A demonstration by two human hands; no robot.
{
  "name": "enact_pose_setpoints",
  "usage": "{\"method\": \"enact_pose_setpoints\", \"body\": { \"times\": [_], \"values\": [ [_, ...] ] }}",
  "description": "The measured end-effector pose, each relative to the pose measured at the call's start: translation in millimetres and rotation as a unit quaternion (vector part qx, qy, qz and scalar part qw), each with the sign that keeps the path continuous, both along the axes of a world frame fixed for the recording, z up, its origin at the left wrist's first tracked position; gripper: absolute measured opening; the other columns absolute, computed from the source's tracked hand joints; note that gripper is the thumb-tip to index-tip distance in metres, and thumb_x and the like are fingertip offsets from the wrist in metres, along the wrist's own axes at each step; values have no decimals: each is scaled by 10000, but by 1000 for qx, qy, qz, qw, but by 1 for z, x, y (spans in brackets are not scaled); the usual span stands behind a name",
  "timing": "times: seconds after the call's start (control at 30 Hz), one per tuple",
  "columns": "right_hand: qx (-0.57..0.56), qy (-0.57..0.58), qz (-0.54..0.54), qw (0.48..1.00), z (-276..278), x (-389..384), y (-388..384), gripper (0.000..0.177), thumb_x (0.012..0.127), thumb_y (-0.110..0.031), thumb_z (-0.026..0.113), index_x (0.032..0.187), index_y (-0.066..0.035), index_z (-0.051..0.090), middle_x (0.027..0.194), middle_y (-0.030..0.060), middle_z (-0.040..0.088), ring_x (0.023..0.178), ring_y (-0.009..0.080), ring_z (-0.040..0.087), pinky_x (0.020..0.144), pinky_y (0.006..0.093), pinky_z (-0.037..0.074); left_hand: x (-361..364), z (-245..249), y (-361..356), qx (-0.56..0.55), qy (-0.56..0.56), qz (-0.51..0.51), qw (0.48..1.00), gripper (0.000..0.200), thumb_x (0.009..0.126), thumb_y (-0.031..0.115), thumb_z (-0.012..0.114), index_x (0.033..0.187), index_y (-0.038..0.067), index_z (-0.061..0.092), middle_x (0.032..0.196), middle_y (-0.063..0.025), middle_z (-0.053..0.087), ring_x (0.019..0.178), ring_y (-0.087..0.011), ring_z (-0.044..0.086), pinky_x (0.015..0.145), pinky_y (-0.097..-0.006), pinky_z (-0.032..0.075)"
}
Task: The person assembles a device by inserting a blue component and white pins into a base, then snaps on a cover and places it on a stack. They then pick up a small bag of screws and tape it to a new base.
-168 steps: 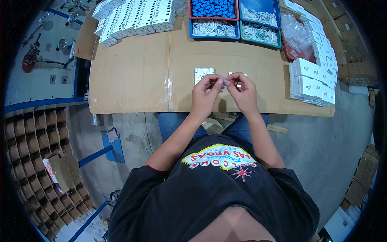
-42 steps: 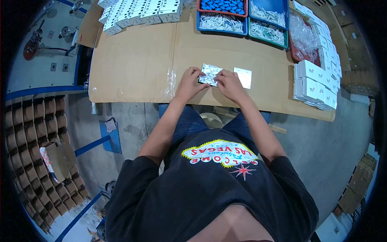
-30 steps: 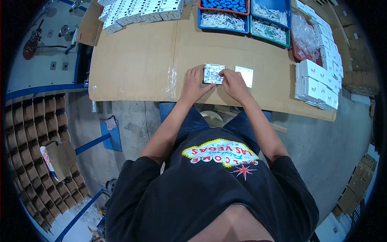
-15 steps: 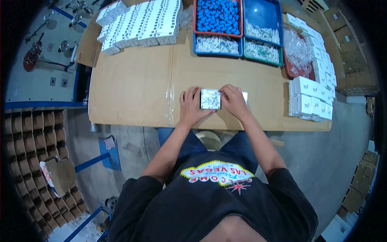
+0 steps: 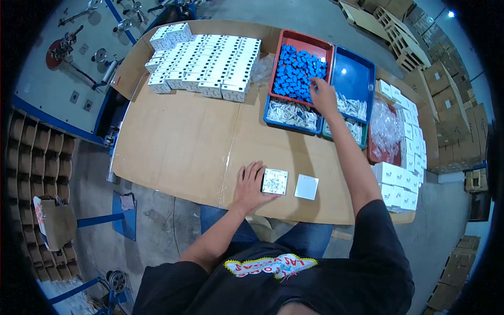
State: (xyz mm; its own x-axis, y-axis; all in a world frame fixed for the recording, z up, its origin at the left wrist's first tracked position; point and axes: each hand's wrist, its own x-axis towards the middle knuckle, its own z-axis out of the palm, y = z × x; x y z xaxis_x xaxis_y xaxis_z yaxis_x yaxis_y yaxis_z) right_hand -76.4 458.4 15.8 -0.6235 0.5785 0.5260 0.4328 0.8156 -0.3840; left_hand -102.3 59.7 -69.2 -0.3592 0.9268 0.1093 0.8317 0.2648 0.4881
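My left hand point(image 5: 250, 187) rests on the cardboard tabletop, its thumb side against a small open box point(image 5: 274, 181) with small whitish pieces in it. A flat white square point(image 5: 306, 187) lies just right of that box. My right hand point(image 5: 323, 96) reaches over the right side of the red tray point(image 5: 327, 51), its fingertips at the heap of small blue pieces point(image 5: 298, 68). Whether a piece is between those fingers is too small to tell. Beneath and beside it sit blue and green trays of white pieces point(image 5: 292, 113).
Rows of white boxes point(image 5: 210, 63) stand at the back left of the cardboard-covered table point(image 5: 173, 142). At the right are a tray of clear plastic bags point(image 5: 386, 128) and stacked white boxes point(image 5: 399, 184). A blue tray point(image 5: 350, 65) stands beside the red one.
My right hand has left the small box and moved forward to the red tray. My left hand stays beside the box. The view has shifted, and the white square is now uncovered.
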Motion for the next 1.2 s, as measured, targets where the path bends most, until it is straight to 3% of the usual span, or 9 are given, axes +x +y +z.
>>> {"method": "enact_pose_setpoints", "body": {
  "times": [0.3, 0.47, 0.6, 0.7, 0.77, 0.9, 0.97, 1.0, 1.2],
  "values": [
    [117, -113, -29, 986, 5, -106, 114, 262, 920, -222, 652, 1162, -128, 684, 1056, 121, 734, 1038, 348, 685, 876, 551, 489, -2, 6, 1, -9, -8, 2, 1000, 1034, 743, 743, 692, 1447, 22, 461, 1538, -131, 406, 1476, -287, 313, 1225, -559, 179],
    [106, -177, -35, 978, -3, -141, 116, 313, 906, -204, 644, 1209, -133, 681, 1240, 142, 650, 1156, 367, 635, 976, 594, 477, -3, 8, 1, -38, -13, -6, 999, 1013, 772, 735, 674, 1463, 29, 449, 1554, -128, 389, 1494, -279, 285, 1238, -551, 161],
    [106, -205, -41, 972, -11, -152, 112, 287, 907, -206, 642, 1178, -164, 726, 1240, 139, 648, 1160, 350, 636, 965, 593, 475, -5, 7, 5, -24, -16, 0, 1000, 1006, 736, 696, 734, 1447, 38, 463, 1528, -131, 414, 1476, -288, 318, 1224, -561, 190],
    [111, -153, -52, 981, -13, -147, 118, 281, 909, -221, 642, 1171, -169, 730, 1175, 137, 688, 1112, 362, 659, 931, 564, 500, -5, 6, 3, -11, -21, 3, 1000, 1007, 716, 665, 774, 1446, 42, 468, 1508, -134, 431, 1465, -292, 341, 1222, -563, 199],
    [-5, -20, -36, 999, -13, -145, 124, 276, 915, -235, 666, 1170, -147, 724, 1096, 132, 728, 1028, 356, 695, 870, 502, 540, -6, 5, 3, -21, -20, -1, 1000, 1011, 749, 718, 707, 1460, 44, 458, 1545, -121, 404, 1484, -279, 303, 1228, -557, 185],
    [-26, 89, -9, 996, -4, -119, 104, 288, 918, -216, 711, 1181, -98, 714, 1003, 132, 751, 885, 287, 745, 764, 412, 573, -3, 5, 1, -18, -17, -2, 1000, 1002, 753, 723, 696, 1454, 46, 460, 1546, -121, 397, 1484, -275, 298, 1228, -558, 179],
    [-219, 175, 62, 958, 7, -107, 92, 303, 924, -166, 728, 1199, -44, 697, 981, 130, 750, 797, 206, 755, 693, 341, 569, -3, 6, 3, 14, -14, 6, 1000, 987, 730, 688, 747, 1413, 27, 481, 1501, -139, 433, 1455, -307, 348, 1205, -572, 220],
    [-235, 185, 75, 951, 10, -102, 86, 294, 932, -122, 722, 1206, -20, 691, 944, 114, 745, 748, 162, 747, 645, 289, 556, -3, 4, 2, 21, -10, 4, 1000, 992, 729, 692, 742, 1413, 23, 477, 1508, -138, 426, 1452, -309, 351, 1201, -575, 217],
    [-367, 252, 98, 890, 41, -50, 4, 279, 959, -72, 686, 1224, 12, 668, 964, 100, 718, 834, 190, 748, 680, 255, 558, 0, -1, 1, 23, 10, 4, 1000, 992, 725, 697, 733, 1410, 23, 487, 1508, -133, 431, 1462, -298, 341, 1211, -571, 203]
  ]
}}
